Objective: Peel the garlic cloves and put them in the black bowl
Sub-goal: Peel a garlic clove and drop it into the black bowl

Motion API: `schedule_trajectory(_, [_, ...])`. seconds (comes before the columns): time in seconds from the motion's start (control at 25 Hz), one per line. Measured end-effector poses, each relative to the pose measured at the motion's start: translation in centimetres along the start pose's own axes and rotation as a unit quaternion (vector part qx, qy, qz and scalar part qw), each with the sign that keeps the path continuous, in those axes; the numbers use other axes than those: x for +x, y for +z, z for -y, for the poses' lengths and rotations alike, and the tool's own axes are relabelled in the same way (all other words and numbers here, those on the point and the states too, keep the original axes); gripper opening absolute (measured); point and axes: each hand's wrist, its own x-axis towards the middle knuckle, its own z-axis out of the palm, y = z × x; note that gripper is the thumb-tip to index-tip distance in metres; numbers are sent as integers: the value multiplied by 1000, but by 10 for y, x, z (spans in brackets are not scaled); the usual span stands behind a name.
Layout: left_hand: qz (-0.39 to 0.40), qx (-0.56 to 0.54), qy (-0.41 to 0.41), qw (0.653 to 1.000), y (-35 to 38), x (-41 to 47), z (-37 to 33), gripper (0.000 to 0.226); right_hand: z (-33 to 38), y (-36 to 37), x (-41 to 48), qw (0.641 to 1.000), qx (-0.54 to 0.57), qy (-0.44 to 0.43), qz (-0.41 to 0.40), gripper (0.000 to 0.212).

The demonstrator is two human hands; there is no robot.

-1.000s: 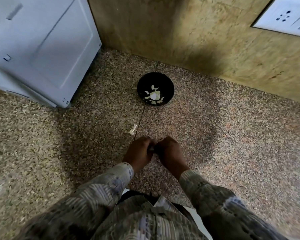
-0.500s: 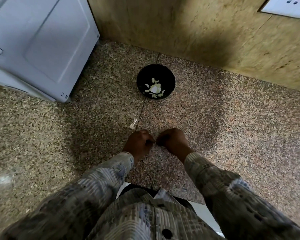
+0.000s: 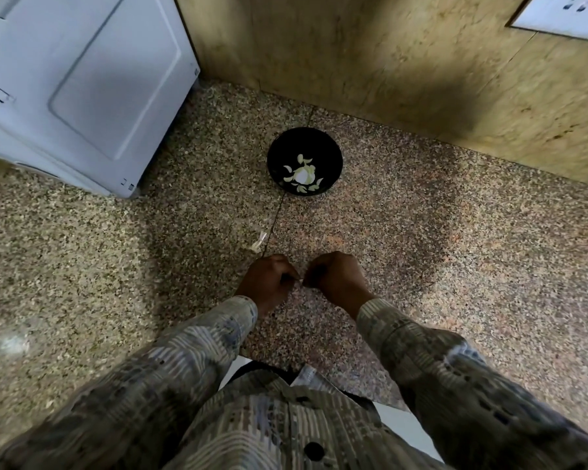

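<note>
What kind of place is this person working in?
Probably a home kitchen: a speckled granite countertop, a white appliance in the corner, a wall socket plate, and a black bowl holding garlic cloves.

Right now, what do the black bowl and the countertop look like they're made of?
Black bowl: smooth, solid black, perhaps glazed ceramic or melamine; the look leaves it open. Countertop: speckled brown stone, likely polished granite, with a glare patch showing sheen.
</note>
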Motion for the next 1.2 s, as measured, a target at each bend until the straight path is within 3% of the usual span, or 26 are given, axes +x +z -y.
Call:
schedule_trajectory(0.16, [-11,-18,-46,999,-5,-2,-6,10,-4,0,-14,996,90,-3,-14,6])
schedule_trajectory(0.24, [-36,-108,-116,987,-10,-8,-22,4,-1,-6,-27,981,194,8,-6,6])
schedule_trajectory(0.28, [-45,-202,-175,963,-14,-13,-33,4,0,-12,-35,968,250,7,8,7])
schedule_trajectory(0.36, [-29,-461,-282,841,-21,-27,-62,6,0,-31,-53,937,343,-25,56,11])
schedule_trajectory(0.4, [-21,-537,-296,789,-24,-33,-77,7,-1,-42,-62,917,388,-40,84,12])
schedule_trajectory(0.44, [-32,-551,-290,782,-24,-38,-89,7,1,-52,-71,900,423,-39,99,12])
schedule_trajectory(0.48, [-64,-526,-268,804,-24,-43,-101,7,3,-59,-81,888,449,-25,97,11])
schedule_trajectory(0.56, [-161,-366,-197,895,-21,-49,-128,6,6,-72,-100,901,430,-21,41,12])
schedule_trajectory(0.6, [-198,-321,-177,909,-19,-51,-141,7,7,-78,-107,914,402,-47,8,13])
schedule_trajectory(0.64, [-221,-339,-175,898,-17,-53,-155,8,6,-85,-113,916,393,-76,-10,13])
schedule_trajectory(0.76, [-233,-486,-187,821,-18,-57,-193,8,4,-109,-125,894,431,-122,-8,9])
schedule_trajectory(0.92, [-260,-534,-147,791,-27,-71,-229,8,5,-133,-144,877,441,-189,34,17])
schedule_trajectory(1.04, [-260,-550,-117,785,-28,-82,-249,11,2,-144,-156,872,411,-259,59,5])
schedule_trajectory(1.2, [-192,-673,-84,709,-31,-97,-266,15,0,-156,-171,840,425,-310,132,7])
